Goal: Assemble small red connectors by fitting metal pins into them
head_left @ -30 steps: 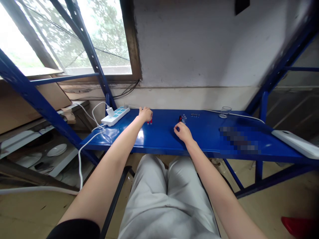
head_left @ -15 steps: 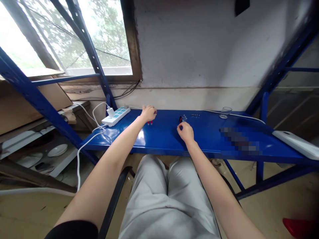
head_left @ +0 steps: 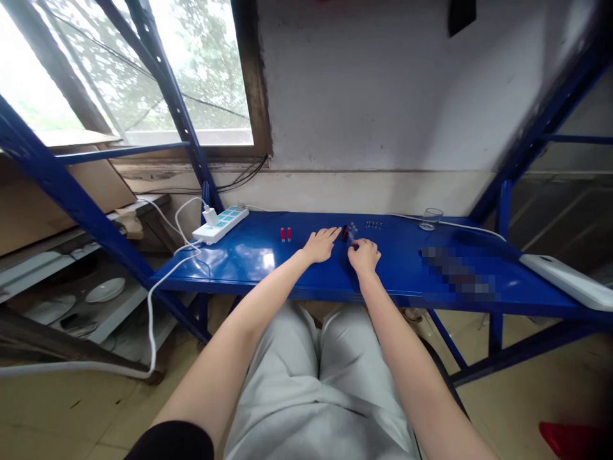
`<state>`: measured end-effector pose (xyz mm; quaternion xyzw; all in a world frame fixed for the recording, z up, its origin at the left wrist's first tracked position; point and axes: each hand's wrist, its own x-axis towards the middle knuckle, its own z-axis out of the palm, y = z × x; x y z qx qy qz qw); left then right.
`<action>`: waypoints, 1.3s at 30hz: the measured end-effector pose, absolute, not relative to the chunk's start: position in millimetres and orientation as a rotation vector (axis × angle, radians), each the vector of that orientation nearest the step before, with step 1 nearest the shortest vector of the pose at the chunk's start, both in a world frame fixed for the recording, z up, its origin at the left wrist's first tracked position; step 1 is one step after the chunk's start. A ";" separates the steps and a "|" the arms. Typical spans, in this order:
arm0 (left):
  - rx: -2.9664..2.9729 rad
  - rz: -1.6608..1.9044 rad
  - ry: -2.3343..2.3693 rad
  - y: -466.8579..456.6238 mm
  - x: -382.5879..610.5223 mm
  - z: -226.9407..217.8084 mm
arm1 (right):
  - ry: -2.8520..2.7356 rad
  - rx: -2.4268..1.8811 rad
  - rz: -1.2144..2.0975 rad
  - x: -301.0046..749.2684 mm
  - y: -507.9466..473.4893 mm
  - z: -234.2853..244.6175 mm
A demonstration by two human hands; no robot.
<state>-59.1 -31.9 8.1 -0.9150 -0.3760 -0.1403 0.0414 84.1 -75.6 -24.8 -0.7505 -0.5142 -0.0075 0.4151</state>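
My left hand is over the blue tabletop with its fingers stretched towards a small black and red piece; nothing shows in its grasp. Just beside that piece is a cluster of small clear pieces. My right hand is at the near side of the cluster, fingers curled and thumb close to the index finger. Whatever it may be gripping is too small to make out. Two small red cylinders with pale near ends stand or lie side by side, left of my left hand.
Several tiny metallic pieces form a row behind my right hand. Farther right are a clear glass, a blurred-out dark object and a white device. A white power strip with cables occupies the left end of the table.
My left hand has moved right, from above the red cylinders to beside the black and red piece, uncovering both cylinders. My right hand has shifted slightly right, near the clear pieces.
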 end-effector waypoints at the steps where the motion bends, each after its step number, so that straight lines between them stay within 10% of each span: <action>1: -2.790 -0.443 -1.162 -32.5 -55.3 3.7 | -1.299 -1.898 -0.013 84.0 -75.5 -25.1; 39: -2.542 -1.248 -1.510 -40.9 -55.7 -5.8 | -1.598 -2.220 0.123 79.8 -69.6 -22.8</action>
